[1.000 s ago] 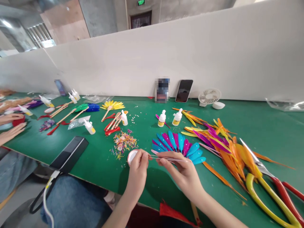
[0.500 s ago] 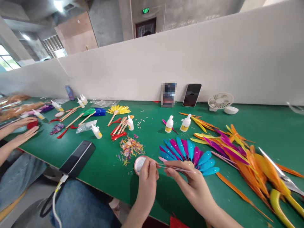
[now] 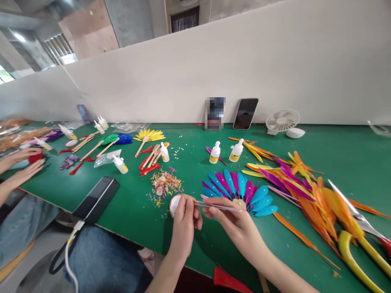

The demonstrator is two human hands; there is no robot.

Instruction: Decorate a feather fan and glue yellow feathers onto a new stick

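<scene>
In my right hand (image 3: 235, 226) is a pair of thin tweezers (image 3: 220, 206), pinched between thumb and fingers and pointing left. The tips reach the fingertips of my left hand (image 3: 183, 221), which are pressed together; what they hold, if anything, is too small to make out. Partly behind the left hand lies a small white dish with a red rim (image 3: 174, 204). Beyond my right hand spreads a fan of blue and magenta feathers (image 3: 235, 185) with small white dots, its pale heart-shaped centre (image 3: 239, 204) partly covered. A red tassel (image 3: 229, 280) lies at the table's near edge.
Colourful bits (image 3: 165, 183) lie in a pile left of the dish. Two glue bottles (image 3: 215, 154) stand behind the fan. Loose orange feathers (image 3: 317, 203) and large scissors (image 3: 357, 224) occupy the right. A black power bank (image 3: 96, 199) sits left; a co-worker's hands (image 3: 27, 167) are farther left.
The view has tipped slightly down and right, so the table's things appear higher and farther left. Both hands stay together at the tweezers; the left lower fingers look a little more spread.
</scene>
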